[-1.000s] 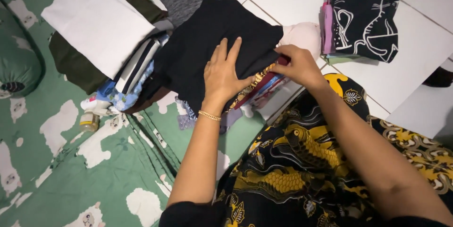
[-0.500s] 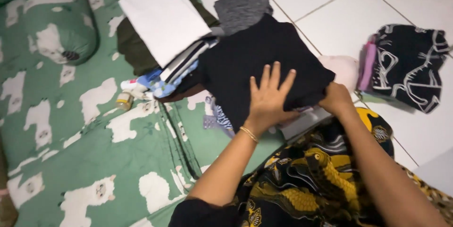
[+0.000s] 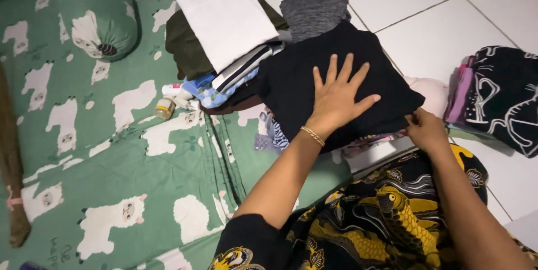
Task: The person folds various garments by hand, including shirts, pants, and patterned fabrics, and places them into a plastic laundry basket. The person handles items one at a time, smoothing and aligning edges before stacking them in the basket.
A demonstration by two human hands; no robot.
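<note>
A folded black garment (image 3: pixel 336 74) was lying on top of a pile of clothes, at the edge of a green mattress (image 3: pixel 112 163) where it met the white tiled floor (image 3: pixel 448 17). The left hand (image 3: pixel 338 97) was laid flat on the garment, fingers spread wide, a gold bracelet (image 3: pixel 312 135) at the wrist. The right hand (image 3: pixel 425 130) was closed on the garment's near right edge, the fingers curled and pinching the cloth. The two hands were kept apart, each on the same garment. Behind the garment a white folded cloth (image 3: pixel 224 15) was stacked on an olive one, with a grey folded piece (image 3: pixel 314 15) beside it. A small bottle (image 3: pixel 165 107) lay on the mattress to the left. A black-and-white patterned pile (image 3: pixel 504 96) sat on the floor to the right.
</note>
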